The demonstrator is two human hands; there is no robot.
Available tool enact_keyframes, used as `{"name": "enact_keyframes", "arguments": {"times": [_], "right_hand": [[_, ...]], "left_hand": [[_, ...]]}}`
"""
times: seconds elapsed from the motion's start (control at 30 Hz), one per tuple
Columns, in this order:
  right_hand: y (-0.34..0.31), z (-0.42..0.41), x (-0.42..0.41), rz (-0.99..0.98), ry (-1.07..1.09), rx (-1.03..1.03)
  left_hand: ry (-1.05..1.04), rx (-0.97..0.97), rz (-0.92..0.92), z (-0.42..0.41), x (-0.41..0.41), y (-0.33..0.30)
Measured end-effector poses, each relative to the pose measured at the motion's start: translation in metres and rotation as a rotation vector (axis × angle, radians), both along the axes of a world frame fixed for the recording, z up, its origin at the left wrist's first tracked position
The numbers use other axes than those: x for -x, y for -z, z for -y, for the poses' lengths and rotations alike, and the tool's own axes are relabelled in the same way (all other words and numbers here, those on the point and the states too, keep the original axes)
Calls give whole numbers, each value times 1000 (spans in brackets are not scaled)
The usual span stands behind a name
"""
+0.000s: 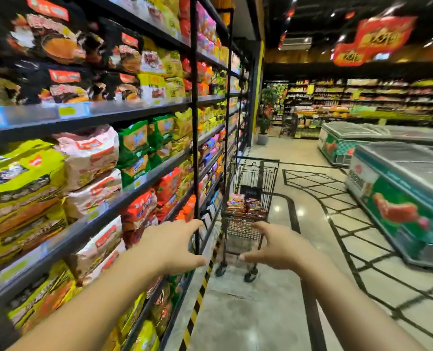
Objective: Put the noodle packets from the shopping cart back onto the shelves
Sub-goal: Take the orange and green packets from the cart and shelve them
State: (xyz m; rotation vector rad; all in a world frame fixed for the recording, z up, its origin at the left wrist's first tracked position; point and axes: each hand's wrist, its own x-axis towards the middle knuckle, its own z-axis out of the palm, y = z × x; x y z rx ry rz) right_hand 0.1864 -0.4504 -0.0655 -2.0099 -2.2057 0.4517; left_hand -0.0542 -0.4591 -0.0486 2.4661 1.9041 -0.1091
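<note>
Left hand: left hand (171, 245) reaches forward at the end of a bare forearm, fingers spread and relaxed, holding nothing, seen in front of the lower shelf edge.
Right hand: right hand (273, 245) stretches out alongside it, thumb and fingers parted and loose, likewise empty, seen against the cart's lower frame but well short of it.
Shelves: black metal shelves (124, 115) run down the left of the aisle, each tier packed with multipacks of instant noodles: black and orange bags on top, yellow-green, pink-white and green bags in the middle, red and yellow bags below.
Shopping cart: small black wire shopping cart (248, 206) stands on castors farther down the aisle, just beside the shelving and close to a yellow-and-black striped floor edge.
Noodle packets: red and dark noodle packets (245, 206) lie heaped in the cart's basket, filling its lower part; their count cannot be told.
Freezers: two chest freezers (397, 196) with glass lids and green printed fronts line the right side, contents hidden by glare.
Background: blurred grocery racks and a red hanging sign (372, 39) close the far end.
</note>
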Motion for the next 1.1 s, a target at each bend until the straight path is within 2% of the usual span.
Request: {"name": "enact_keyframes", "arguments": {"times": [0.37,0.57,0.83,1.1], "right_hand": [[2,-208,-47,-10,211,17],[21,-304,-73,-25,250,70],[54,-456,-148,-38,229,127],[59,-625,-217,56,151,174]], "left_hand": [[124,60,7,-256,-49,17],[152,112,-6,-369,-80,35],[121,138,-33,-523,-150,76],[55,220,-27,-671,-220,96]]}}
